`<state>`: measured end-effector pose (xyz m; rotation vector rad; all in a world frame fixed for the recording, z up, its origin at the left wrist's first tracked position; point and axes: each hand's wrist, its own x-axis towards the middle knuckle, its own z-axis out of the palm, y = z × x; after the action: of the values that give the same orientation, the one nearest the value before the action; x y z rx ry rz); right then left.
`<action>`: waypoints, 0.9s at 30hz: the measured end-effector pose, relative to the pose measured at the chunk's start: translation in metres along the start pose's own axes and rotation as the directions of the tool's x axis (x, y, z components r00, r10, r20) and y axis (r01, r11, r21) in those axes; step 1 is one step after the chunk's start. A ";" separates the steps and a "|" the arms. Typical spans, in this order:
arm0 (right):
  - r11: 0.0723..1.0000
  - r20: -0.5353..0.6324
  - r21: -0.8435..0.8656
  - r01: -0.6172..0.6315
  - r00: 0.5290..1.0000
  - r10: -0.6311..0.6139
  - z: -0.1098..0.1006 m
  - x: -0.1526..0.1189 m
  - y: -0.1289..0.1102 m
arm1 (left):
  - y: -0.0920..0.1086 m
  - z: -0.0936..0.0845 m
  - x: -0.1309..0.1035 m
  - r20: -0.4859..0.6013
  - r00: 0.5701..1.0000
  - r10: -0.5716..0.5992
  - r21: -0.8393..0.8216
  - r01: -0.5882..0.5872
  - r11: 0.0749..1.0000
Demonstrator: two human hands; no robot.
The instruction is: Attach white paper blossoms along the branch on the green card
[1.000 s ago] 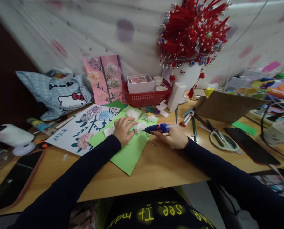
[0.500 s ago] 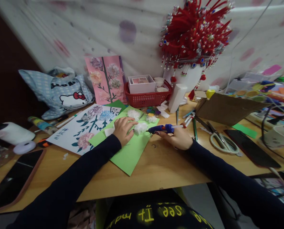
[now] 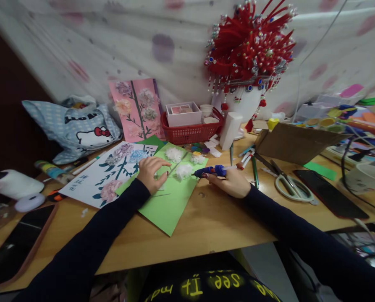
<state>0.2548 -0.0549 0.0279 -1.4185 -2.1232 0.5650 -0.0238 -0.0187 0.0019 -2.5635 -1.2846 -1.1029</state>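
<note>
Just right of centre, the right hand [image 3: 233, 182] is wrapped around the glue gun [image 3: 203, 172], its nozzle at the white flower [image 3: 184, 172] in mid-frame; a low tip and small dabs should serve best, fingers clear of likely heat. Left of centre, the left hand [image 3: 151, 175], fingers parted over the green sheet [image 3: 170, 212], has drawn leftward from the flower since the earlier frame.

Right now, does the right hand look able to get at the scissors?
Probably yes: the scissors lie nearby, handles uncovered, but the right hand holds a glue gun it would likely need to put down.
</note>
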 end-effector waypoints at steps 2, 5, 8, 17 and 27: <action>0.999 0.009 0.035 0.024 1.000 -0.024 0.003 0.000 -0.004 | 0.000 0.006 -0.003 0.090 0.996 0.015 -0.003 -0.015 1.000; 0.997 0.013 0.062 0.046 0.999 -0.047 0.008 0.001 -0.012 | 0.000 0.015 -0.009 0.226 0.974 0.012 0.009 -0.014 1.000; 0.996 0.020 0.061 0.061 0.998 -0.062 0.009 0.002 -0.015 | -0.001 0.020 -0.012 0.300 0.954 0.008 0.022 -0.015 1.000; 0.999 -0.020 -0.042 -0.004 1.000 0.003 -0.004 -0.002 -0.005 | -0.004 0.023 -0.015 0.302 0.953 0.015 0.009 -0.018 1.000; 0.999 0.033 -0.003 0.041 0.999 -0.041 0.005 0.008 -0.018 | -0.003 0.023 -0.015 0.314 0.949 0.008 0.016 -0.014 1.000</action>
<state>0.2365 -0.0544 0.0363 -1.3731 -2.1748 0.5728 -0.0194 -0.0186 -0.0252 -2.8127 -1.3285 -0.6942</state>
